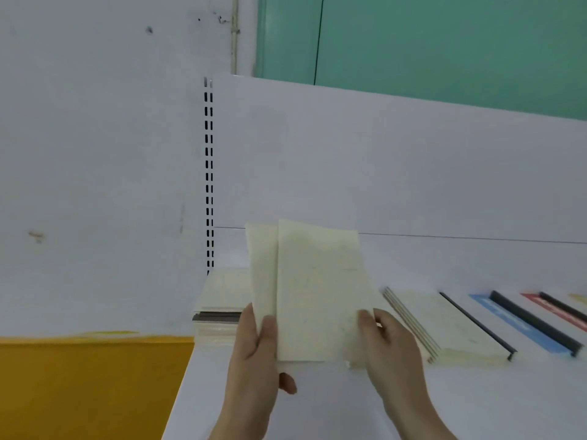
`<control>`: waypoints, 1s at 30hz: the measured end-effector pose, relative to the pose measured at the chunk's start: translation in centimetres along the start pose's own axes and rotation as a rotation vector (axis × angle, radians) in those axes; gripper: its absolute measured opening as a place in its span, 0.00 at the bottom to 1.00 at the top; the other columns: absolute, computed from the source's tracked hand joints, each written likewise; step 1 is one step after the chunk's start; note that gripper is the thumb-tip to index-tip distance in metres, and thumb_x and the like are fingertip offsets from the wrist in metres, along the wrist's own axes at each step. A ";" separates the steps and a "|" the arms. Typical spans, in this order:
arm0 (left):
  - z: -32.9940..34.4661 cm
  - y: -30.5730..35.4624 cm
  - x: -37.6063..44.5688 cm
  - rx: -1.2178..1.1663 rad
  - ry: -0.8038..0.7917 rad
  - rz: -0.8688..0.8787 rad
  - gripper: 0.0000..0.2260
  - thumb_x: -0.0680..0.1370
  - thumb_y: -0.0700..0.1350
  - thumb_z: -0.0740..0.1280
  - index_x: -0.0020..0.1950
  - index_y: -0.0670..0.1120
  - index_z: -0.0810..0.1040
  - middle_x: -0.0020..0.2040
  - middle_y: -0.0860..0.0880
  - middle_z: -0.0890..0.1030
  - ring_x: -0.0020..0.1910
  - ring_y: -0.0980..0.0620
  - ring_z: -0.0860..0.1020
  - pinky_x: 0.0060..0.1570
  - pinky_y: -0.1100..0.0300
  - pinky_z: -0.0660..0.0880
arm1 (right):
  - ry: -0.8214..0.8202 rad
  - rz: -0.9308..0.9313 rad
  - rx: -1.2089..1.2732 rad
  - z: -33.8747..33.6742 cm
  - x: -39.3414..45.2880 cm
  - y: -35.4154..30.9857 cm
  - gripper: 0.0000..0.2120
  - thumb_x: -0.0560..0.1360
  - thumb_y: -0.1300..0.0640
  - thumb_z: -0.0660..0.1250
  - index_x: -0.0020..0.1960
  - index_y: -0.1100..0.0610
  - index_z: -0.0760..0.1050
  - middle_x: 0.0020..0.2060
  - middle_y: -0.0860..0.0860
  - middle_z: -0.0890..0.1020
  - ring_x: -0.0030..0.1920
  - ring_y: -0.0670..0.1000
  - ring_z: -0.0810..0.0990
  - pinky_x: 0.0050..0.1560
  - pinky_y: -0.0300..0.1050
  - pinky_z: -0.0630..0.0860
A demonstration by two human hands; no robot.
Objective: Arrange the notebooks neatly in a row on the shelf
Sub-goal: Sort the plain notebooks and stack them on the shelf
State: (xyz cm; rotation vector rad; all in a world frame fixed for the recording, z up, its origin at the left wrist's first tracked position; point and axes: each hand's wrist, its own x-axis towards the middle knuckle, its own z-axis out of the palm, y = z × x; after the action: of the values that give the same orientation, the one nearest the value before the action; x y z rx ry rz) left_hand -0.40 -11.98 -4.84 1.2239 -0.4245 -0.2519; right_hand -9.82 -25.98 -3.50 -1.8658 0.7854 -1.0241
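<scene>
Both hands hold two cream notebooks upright above the shelf. The left hand grasps their lower left edge, thumb on the front cover; the right hand grasps the lower right corner. The rear book stands offset past the left thumb, so the pair may shear apart or slip if either grip loosens. To the right of the right fingers lies the row of flat notebooks; setting the pair down carelessly could skew it. Behind the left fingers sits a stack. The shelf is the only holder; no bin or box shows.
</scene>
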 end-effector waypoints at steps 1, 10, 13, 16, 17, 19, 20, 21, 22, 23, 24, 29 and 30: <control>0.4 0.1 -0.2 0.007 -0.004 0.014 0.11 0.85 0.48 0.57 0.62 0.60 0.75 0.49 0.48 0.80 0.40 0.46 0.76 0.27 0.55 0.74 | 0.000 0.013 0.024 -0.2 -0.3 0.1 0.13 0.79 0.50 0.61 0.40 0.53 0.78 0.30 0.46 0.80 0.31 0.43 0.76 0.38 0.46 0.74; 3.3 -0.5 -1.5 -0.027 -0.209 -0.043 0.09 0.83 0.46 0.61 0.60 0.57 0.76 0.49 0.49 0.82 0.32 0.39 0.82 0.28 0.45 0.80 | 0.067 -0.027 0.085 -3.4 -2.3 0.7 0.11 0.81 0.52 0.58 0.49 0.40 0.78 0.43 0.32 0.81 0.45 0.32 0.77 0.42 0.26 0.70; 5.1 -1.5 -1.9 -0.029 -0.256 -0.078 0.11 0.84 0.47 0.58 0.63 0.58 0.74 0.46 0.54 0.83 0.33 0.40 0.83 0.30 0.44 0.81 | 0.060 0.030 0.047 -5.0 -2.7 1.8 0.13 0.82 0.52 0.55 0.56 0.36 0.75 0.45 0.33 0.81 0.48 0.34 0.77 0.51 0.42 0.77; 7.5 -2.0 -2.7 0.009 -0.281 -0.085 0.11 0.85 0.47 0.57 0.62 0.61 0.73 0.45 0.54 0.83 0.32 0.40 0.82 0.30 0.43 0.81 | 0.011 0.048 0.022 -7.4 -2.5 2.2 0.15 0.83 0.57 0.53 0.58 0.40 0.73 0.40 0.38 0.81 0.38 0.43 0.80 0.40 0.45 0.81; 8.3 -2.1 -2.9 0.024 -0.288 -0.078 0.10 0.85 0.47 0.57 0.62 0.59 0.72 0.46 0.52 0.83 0.31 0.39 0.82 0.29 0.43 0.81 | 0.003 0.032 0.010 -8.4 -2.3 2.3 0.15 0.82 0.57 0.54 0.58 0.40 0.73 0.39 0.41 0.81 0.35 0.45 0.80 0.36 0.41 0.79; 10.0 -2.3 -3.2 0.080 -0.309 -0.025 0.11 0.85 0.47 0.57 0.66 0.57 0.70 0.48 0.53 0.82 0.30 0.41 0.81 0.27 0.48 0.80 | 0.010 -0.004 -0.028 -10.4 -1.6 3.0 0.15 0.81 0.58 0.56 0.58 0.41 0.73 0.37 0.44 0.81 0.33 0.44 0.79 0.32 0.34 0.74; 11.0 -2.8 -3.1 0.139 -0.313 0.016 0.12 0.85 0.47 0.56 0.67 0.57 0.68 0.48 0.54 0.82 0.29 0.43 0.80 0.26 0.51 0.79 | 0.019 -0.019 -0.059 -11.5 -1.0 3.5 0.15 0.81 0.58 0.57 0.59 0.41 0.74 0.38 0.45 0.81 0.34 0.43 0.79 0.32 0.32 0.72; 12.3 -3.3 -3.1 0.214 -0.309 0.063 0.14 0.85 0.47 0.55 0.69 0.58 0.66 0.49 0.54 0.81 0.29 0.45 0.80 0.25 0.53 0.78 | 0.031 -0.027 -0.094 -12.5 -0.3 4.3 0.16 0.80 0.58 0.59 0.59 0.40 0.74 0.40 0.44 0.82 0.35 0.42 0.79 0.32 0.31 0.72; 13.6 -4.0 -3.0 0.295 -0.301 0.111 0.16 0.85 0.48 0.55 0.72 0.59 0.62 0.52 0.54 0.81 0.32 0.46 0.81 0.28 0.53 0.78 | 0.038 -0.036 -0.119 -13.5 0.4 5.0 0.17 0.79 0.58 0.60 0.59 0.37 0.74 0.43 0.42 0.82 0.38 0.41 0.79 0.34 0.32 0.73; 15.0 -4.9 -2.9 0.374 -0.290 0.156 0.19 0.84 0.49 0.55 0.75 0.59 0.58 0.59 0.53 0.80 0.42 0.46 0.83 0.35 0.51 0.81 | 0.043 -0.038 -0.133 -14.5 1.2 5.8 0.18 0.79 0.57 0.61 0.59 0.35 0.73 0.46 0.40 0.82 0.41 0.40 0.79 0.37 0.34 0.75; 16.4 -5.7 -2.8 0.445 -0.276 0.190 0.22 0.84 0.50 0.55 0.78 0.58 0.53 0.67 0.53 0.76 0.55 0.46 0.81 0.49 0.48 0.81 | 0.045 -0.033 -0.146 -15.5 2.0 6.6 0.17 0.79 0.56 0.61 0.60 0.35 0.72 0.49 0.36 0.82 0.44 0.39 0.79 0.41 0.36 0.77; 23.6 -8.4 -3.1 0.625 -0.160 0.258 0.28 0.83 0.49 0.59 0.80 0.52 0.51 0.75 0.54 0.67 0.70 0.52 0.71 0.66 0.57 0.70 | -0.005 0.014 -0.301 -20.6 6.6 11.4 0.23 0.80 0.51 0.61 0.74 0.46 0.63 0.67 0.44 0.73 0.61 0.46 0.74 0.61 0.42 0.70; 24.8 -8.9 -2.8 0.677 -0.132 0.249 0.27 0.83 0.49 0.59 0.80 0.51 0.53 0.75 0.53 0.67 0.70 0.52 0.70 0.66 0.57 0.69 | -0.027 0.000 -0.316 -21.3 7.5 12.1 0.24 0.80 0.50 0.61 0.75 0.48 0.62 0.69 0.45 0.72 0.65 0.48 0.73 0.65 0.45 0.69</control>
State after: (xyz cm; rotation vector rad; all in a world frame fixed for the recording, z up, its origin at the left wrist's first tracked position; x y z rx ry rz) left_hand -13.56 -34.85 -6.92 1.7994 -0.8118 0.0365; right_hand -26.42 -45.41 -5.09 -2.1401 0.9758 -0.9129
